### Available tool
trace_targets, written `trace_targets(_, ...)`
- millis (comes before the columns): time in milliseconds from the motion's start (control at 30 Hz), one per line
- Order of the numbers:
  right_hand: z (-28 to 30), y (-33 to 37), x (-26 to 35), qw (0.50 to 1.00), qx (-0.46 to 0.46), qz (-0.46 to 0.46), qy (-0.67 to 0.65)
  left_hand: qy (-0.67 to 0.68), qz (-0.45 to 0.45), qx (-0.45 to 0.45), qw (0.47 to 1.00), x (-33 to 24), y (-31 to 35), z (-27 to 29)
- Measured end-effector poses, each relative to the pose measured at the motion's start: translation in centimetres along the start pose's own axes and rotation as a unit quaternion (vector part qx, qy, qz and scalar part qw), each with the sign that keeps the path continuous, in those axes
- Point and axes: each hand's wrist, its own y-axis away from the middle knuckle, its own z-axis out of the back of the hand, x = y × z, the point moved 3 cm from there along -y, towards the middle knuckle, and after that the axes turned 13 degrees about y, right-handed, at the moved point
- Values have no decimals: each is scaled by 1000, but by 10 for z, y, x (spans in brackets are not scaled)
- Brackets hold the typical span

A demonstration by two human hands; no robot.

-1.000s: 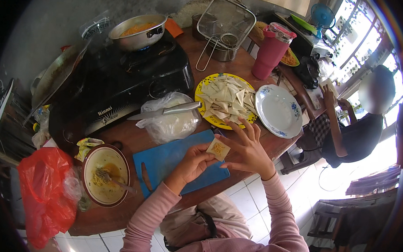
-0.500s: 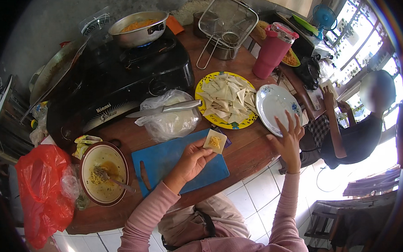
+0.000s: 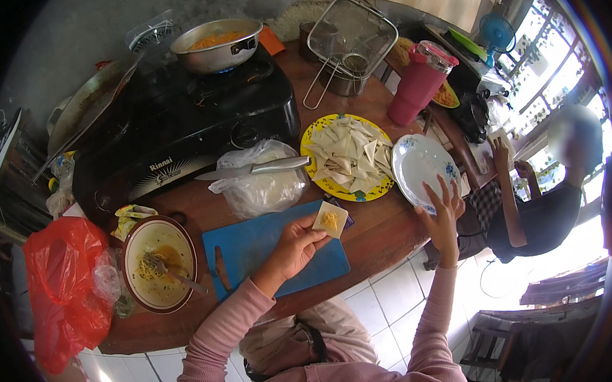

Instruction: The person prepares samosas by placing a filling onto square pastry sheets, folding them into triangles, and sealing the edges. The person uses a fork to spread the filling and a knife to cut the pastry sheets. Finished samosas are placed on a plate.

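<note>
The left hand [image 3: 295,248] is pinching a square wrapper [image 3: 322,216] by its near edge, with the thumb closing over the top and the fingers supporting it from beneath. The right hand [image 3: 443,223] is holding nothing visible; its fingers are spreading wide, with the thumb standing apart from them. Its fingertips are overlapping the near rim of a white floral plate [image 3: 415,161] in the view, though whether they are touching the china I cannot tell.

The wrapper is sitting above the upper right corner of a blue cutting board [image 3: 250,256], well apart from the right hand. It is looking pale cream, thin and flat, with its corners unfolded. A small yellow-orange mound of filling [image 3: 328,221] is resting near its middle, leaving a bare border around it.

Beyond the board, a yellow patterned plate [image 3: 311,134] is bearing a heap of folded triangular wrappers [image 3: 351,149], pale like the held one, and is lying just beside the floral plate. To its left, a knife [image 3: 270,165] is lying across a clear plastic bag [image 3: 258,196]. Left of the board, a brown-rimmed bowl [image 3: 156,229] is holding yellowish liquid and a metal utensil [image 3: 191,283].
</note>
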Motion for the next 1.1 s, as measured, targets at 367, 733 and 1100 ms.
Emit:
trace_targets(367, 41, 9, 126, 926, -57, 356, -113, -25, 28, 34, 999, 1, 1, 3)
trace_targets(733, 29, 45, 102, 945, -17, 289, -156, 31, 24, 48, 998, 0, 0, -5)
trace_targets(1100, 21, 59, 113, 961, -59, 205, -176, 28, 17, 43, 999, 0, 2, -9)
